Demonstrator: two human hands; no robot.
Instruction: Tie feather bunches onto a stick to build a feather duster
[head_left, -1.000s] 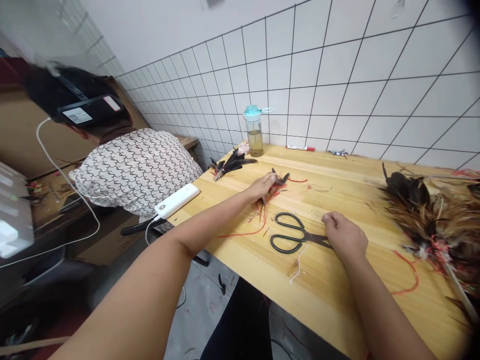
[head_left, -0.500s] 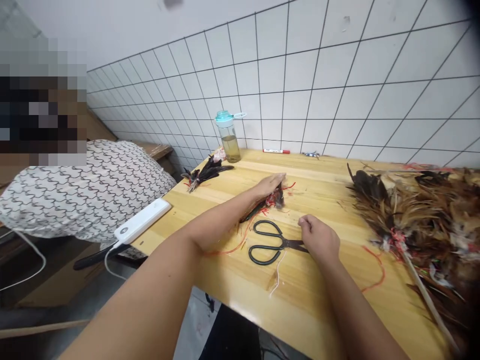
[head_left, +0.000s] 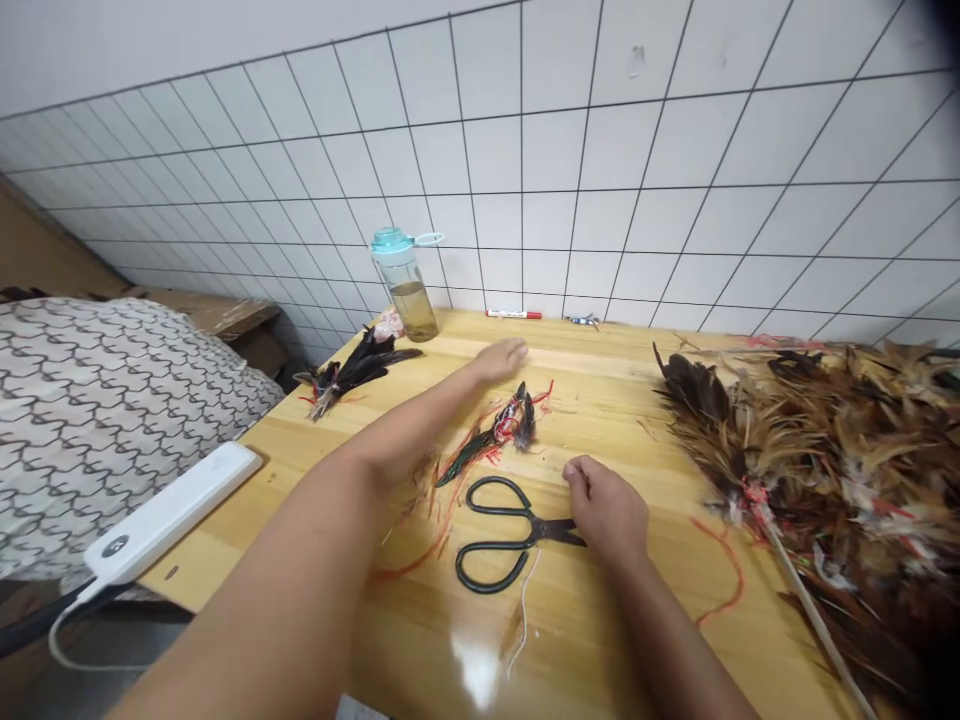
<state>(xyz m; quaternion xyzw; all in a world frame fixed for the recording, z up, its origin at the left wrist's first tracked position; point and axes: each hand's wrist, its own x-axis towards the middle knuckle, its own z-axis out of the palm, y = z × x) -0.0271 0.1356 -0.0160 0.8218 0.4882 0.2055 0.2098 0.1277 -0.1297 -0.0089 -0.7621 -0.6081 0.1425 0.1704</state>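
Has the left hand (head_left: 501,362) stretched out with palm downward at the far part of the wooden table (head_left: 600,395), fingers near together and somewhat blurred; shows nothing in this grip, but cannot tell about anything under the palm, nor whether touching the wood. Curls the right hand (head_left: 611,510) into a narrow, loose fist with the thumb on upper side, just beside the blades of black-handled scissors (head_left: 538,527); cannot tell whether touching the blade tips or only hiding them, nor whether holding something small inside. Between left hand and scissors, shows a small feather bunch (head_left: 487,440), lying on the table, tangled with red threads. Beside the scissors handles, has a white string (head_left: 524,615) on the wood, and to the right of the fist a curved red thread (head_left: 739,575). More outward, on the right side, shows a large heap of brown feathers (head_left: 847,440) with a pale stick (head_left: 806,605) slanting from a reddish binding. On the left side, has a dark feather bundle (head_left: 364,365) near an upright bottle (head_left: 412,305) with yellowish liquid. Along the tiled wall (head_left: 525,150), shows a red-and-white marker (head_left: 514,315). At the left table edge, has a white device (head_left: 176,512) with cable, close to a patterned shirt (head_left: 112,400) of another person.
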